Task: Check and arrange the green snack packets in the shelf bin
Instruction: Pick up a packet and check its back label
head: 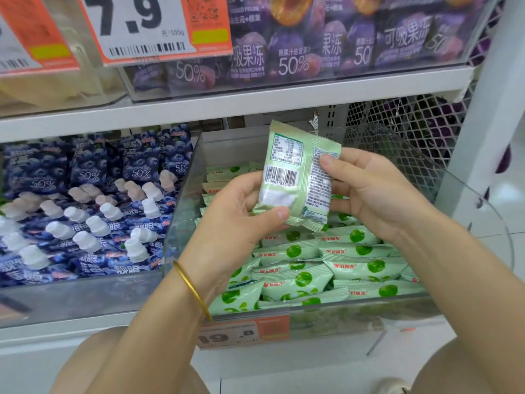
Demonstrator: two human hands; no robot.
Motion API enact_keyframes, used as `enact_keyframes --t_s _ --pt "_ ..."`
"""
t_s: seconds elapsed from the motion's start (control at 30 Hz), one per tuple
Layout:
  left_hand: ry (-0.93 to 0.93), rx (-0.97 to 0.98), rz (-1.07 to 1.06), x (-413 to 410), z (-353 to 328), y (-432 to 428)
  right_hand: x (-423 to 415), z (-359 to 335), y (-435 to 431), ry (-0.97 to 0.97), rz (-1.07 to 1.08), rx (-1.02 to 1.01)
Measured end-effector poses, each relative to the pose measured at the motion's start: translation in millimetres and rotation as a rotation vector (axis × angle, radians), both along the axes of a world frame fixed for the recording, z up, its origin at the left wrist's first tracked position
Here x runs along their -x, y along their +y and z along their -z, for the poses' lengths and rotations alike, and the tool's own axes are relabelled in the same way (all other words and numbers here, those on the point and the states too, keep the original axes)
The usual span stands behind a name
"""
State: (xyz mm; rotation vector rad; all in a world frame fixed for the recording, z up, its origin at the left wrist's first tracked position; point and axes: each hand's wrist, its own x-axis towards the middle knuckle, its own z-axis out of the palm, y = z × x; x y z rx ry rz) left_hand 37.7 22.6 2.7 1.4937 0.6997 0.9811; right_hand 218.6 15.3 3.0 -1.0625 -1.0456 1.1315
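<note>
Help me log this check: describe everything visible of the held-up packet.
The held packet is a pale green plastic wrapper with crimped ends, back facing the camera: nutrition table, barcode, fine print. Roughly upright above the clear bin, it is pinched at its lower edge by the left hand and at its right side by the right hand.

"7.9" on upper tag [147, 27], "50%" on purple pouches [292, 52], "19.8" on front tag [227, 335] of shelf bin [369, 312]

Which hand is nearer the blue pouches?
Left. The left hand grips the green packet just right of the blue pouches; the right hand holds its far side.
</note>
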Motion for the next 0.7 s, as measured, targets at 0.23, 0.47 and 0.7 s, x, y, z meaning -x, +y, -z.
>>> enact_keyframes --t_s 0.23,0.47,0.7 --pt "0.007 -0.014 0.001 -0.6 1.1 0.6 -0.9 -0.7 -0.5 0.009 -0.009 0.007" --pt "-0.152 0.191 -0.006 -5.2 2.3 2.9 -4.0 -3.9 -2.6 0.097 -0.032 0.033" --pt "-0.337 0.467 -0.018 -13.1 -1.8 5.8 -20.0 -5.5 -9.7 0.032 -0.030 -0.107"
